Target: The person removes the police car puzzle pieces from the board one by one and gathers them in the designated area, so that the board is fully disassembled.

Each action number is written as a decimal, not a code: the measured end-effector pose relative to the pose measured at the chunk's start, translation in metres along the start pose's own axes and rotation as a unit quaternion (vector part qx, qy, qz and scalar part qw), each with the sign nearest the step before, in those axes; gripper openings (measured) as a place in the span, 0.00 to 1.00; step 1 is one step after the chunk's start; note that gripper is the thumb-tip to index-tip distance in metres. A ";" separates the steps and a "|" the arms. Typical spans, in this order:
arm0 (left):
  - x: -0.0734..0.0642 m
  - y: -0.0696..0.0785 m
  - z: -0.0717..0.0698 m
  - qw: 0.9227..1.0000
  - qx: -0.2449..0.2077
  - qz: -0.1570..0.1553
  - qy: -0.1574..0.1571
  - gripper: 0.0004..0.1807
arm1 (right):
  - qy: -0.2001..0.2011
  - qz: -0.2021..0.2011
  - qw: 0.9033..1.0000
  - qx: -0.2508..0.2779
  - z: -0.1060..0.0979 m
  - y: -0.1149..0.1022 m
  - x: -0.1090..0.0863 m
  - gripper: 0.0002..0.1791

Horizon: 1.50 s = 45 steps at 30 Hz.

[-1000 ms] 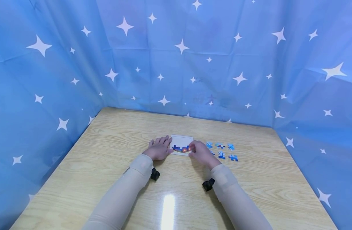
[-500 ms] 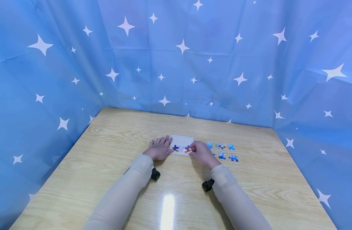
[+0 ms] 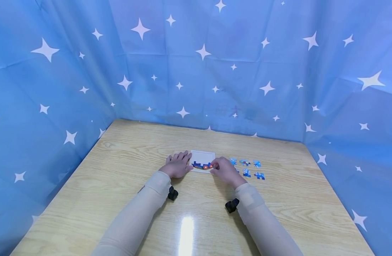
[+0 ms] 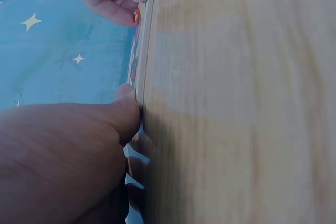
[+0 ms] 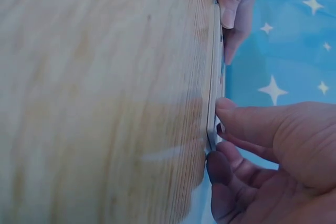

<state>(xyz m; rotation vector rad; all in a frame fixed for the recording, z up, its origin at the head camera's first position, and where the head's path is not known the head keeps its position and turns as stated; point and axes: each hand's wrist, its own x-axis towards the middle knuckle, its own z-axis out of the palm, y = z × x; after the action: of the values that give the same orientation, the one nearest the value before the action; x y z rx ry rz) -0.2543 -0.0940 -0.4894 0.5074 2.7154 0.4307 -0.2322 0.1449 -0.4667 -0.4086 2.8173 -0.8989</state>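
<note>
A pale puzzle tray (image 3: 203, 156) lies on the table, with a row of joined dark-blue puzzle pieces (image 3: 198, 166) with orange-red wheels along its near side. My left hand (image 3: 177, 166) rests at the tray's left side, fingers spread on the wood. The left thumb (image 4: 125, 94) touches the tray's edge. At the tray's lower right corner, my right hand (image 3: 225, 172) has its thumb and index finger together on the rightmost wheel piece (image 3: 210, 166). In the right wrist view, the right thumb (image 5: 228, 104) lies at the tray's edge and the fingers curl behind it, mostly hiding the piece.
Several loose blue puzzle pieces (image 3: 246, 172) lie in two rows right of the tray, one partly covered by the right hand. A blue curtain (image 3: 196, 71) with white stars closes off the table's (image 3: 151, 142) back and sides.
Both hands and the tray stay in nearly the same place. Only the fingers of my right hand shift slightly at the wheel piece, and the glare on the pieces changes.
</note>
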 end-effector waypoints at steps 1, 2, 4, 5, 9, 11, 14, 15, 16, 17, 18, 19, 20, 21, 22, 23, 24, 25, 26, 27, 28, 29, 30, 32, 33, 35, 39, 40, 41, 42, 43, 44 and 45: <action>0.003 -0.001 0.001 1.000 -0.002 -0.003 -0.002 0.37 | -0.001 0.000 1.000 -0.002 0.000 0.000 0.000 0.14; 0.006 -0.003 0.002 1.000 -0.002 -0.005 -0.005 0.37 | -0.002 0.000 1.000 -0.004 0.000 0.000 0.000 0.15; 0.008 -0.003 0.002 1.000 -0.003 -0.007 -0.003 0.38 | -0.002 -0.001 1.000 -0.008 0.000 0.000 0.000 0.15; 0.008 -0.002 0.002 1.000 -0.003 -0.007 -0.003 0.38 | -0.002 -0.001 1.000 -0.009 0.000 0.000 0.000 0.15; 0.004 0.003 -0.004 1.000 0.006 -0.015 -0.013 0.38 | -0.003 0.003 1.000 -0.013 0.000 0.000 -0.001 0.14; -0.001 0.008 -0.008 1.000 0.003 -0.018 -0.015 0.38 | -0.004 0.005 1.000 -0.015 0.000 0.000 -0.002 0.14; -0.005 0.012 -0.014 1.000 -0.006 -0.019 -0.008 0.37 | -0.005 0.006 1.000 -0.016 -0.001 0.001 -0.003 0.14; -0.002 0.012 -0.013 1.000 -0.011 -0.017 0.000 0.37 | -0.004 0.006 1.000 -0.016 -0.001 0.001 -0.003 0.14; -0.002 0.012 -0.013 1.000 -0.016 -0.019 0.007 0.36 | -0.003 0.005 1.000 -0.017 -0.001 0.001 -0.003 0.14; 0.000 0.012 -0.012 0.999 -0.022 -0.021 0.014 0.35 | -0.002 0.005 1.000 -0.017 -0.001 0.001 -0.003 0.14; 0.002 0.012 -0.011 0.999 -0.027 -0.024 0.020 0.35 | -0.002 0.008 1.000 -0.015 -0.001 0.002 -0.003 0.13; 0.005 0.012 -0.009 0.999 -0.032 -0.027 0.028 0.34 | -0.001 0.009 1.000 -0.015 -0.001 0.002 -0.003 0.13; 0.007 0.012 -0.007 0.998 -0.037 -0.031 0.034 0.34 | 0.000 0.009 1.000 -0.016 -0.001 0.001 -0.003 0.13; 0.008 0.012 -0.006 0.998 -0.043 -0.037 0.038 0.33 | 0.000 0.010 1.000 -0.018 -0.001 0.001 -0.003 0.13; 0.007 0.015 -0.007 0.997 -0.045 -0.045 0.039 0.33 | 0.000 0.011 1.000 -0.020 -0.001 0.001 -0.003 0.13; 0.007 0.016 -0.006 0.997 -0.050 -0.050 0.042 0.33 | -0.001 0.013 1.000 -0.021 -0.001 0.000 -0.003 0.13; 0.007 0.018 -0.007 0.996 -0.050 -0.055 0.046 0.33 | -0.001 0.013 1.000 -0.025 -0.001 0.000 -0.003 0.13; 0.006 0.020 -0.008 0.996 -0.050 -0.059 0.049 0.33 | -0.001 0.012 0.999 -0.031 -0.001 -0.001 -0.003 0.13; 0.005 0.022 -0.008 0.995 -0.052 -0.064 0.052 0.33 | 0.000 0.010 0.999 -0.039 -0.001 -0.001 -0.003 0.13; 0.003 0.024 -0.009 0.995 -0.052 -0.068 0.055 0.32 | 0.002 0.006 0.999 -0.049 0.000 -0.002 -0.003 0.13; 0.003 0.025 -0.008 0.995 -0.050 -0.069 0.061 0.32 | 0.003 0.002 0.998 -0.061 0.000 -0.002 -0.003 0.13; 0.001 0.028 -0.009 0.994 -0.050 -0.071 0.065 0.32 | 0.004 -0.004 0.997 -0.075 0.000 -0.002 -0.003 0.13; 0.000 0.030 -0.010 0.994 -0.047 -0.073 0.068 0.32 | 0.007 -0.010 0.996 -0.088 0.000 -0.003 -0.003 0.13; -0.002 0.033 -0.009 0.993 -0.045 -0.075 0.073 0.33 | 0.012 -0.020 0.993 -0.117 0.000 -0.004 -0.003 0.13; -0.003 0.035 -0.010 0.993 -0.041 -0.076 0.076 0.34 | 0.014 -0.023 0.991 -0.128 0.000 -0.004 -0.002 0.14; -0.005 0.038 -0.011 0.993 -0.037 -0.081 0.080 0.35 | 0.015 -0.024 0.990 -0.138 0.000 -0.005 -0.002 0.14; -0.004 0.038 -0.010 0.992 -0.029 -0.089 0.084 0.35 | 0.016 -0.022 0.989 -0.142 0.000 -0.005 -0.001 0.15; -0.003 0.038 -0.010 0.992 -0.027 -0.091 0.082 0.35 | 0.014 -0.021 0.990 -0.140 0.000 -0.005 -0.001 0.15; -0.003 0.038 -0.010 0.992 -0.026 -0.091 0.081 0.35 | 0.013 -0.021 0.990 -0.139 0.000 -0.005 -0.001 0.15; -0.003 0.039 -0.010 0.992 -0.023 -0.092 0.077 0.35 | 0.012 -0.019 0.991 -0.134 0.000 -0.005 -0.001 0.15; -0.003 0.039 -0.010 0.993 -0.020 -0.093 0.074 0.35 | 0.010 -0.018 0.991 -0.129 0.000 -0.005 -0.001 0.15; -0.003 0.039 -0.010 0.993 -0.017 -0.093 0.072 0.35 | 0.010 -0.017 0.992 -0.123 -0.001 -0.005 -0.001 0.14; -0.003 0.039 -0.010 0.993 -0.015 -0.094 0.069 0.35 | 0.009 -0.016 0.993 -0.117 -0.001 -0.005 -0.001 0.14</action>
<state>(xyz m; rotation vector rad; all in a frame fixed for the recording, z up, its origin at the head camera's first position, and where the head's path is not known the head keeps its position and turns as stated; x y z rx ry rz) -0.2443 -0.0624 -0.4663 0.2170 2.8505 0.4710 -0.2309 0.1417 -0.4634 -0.4784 2.9497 -0.5800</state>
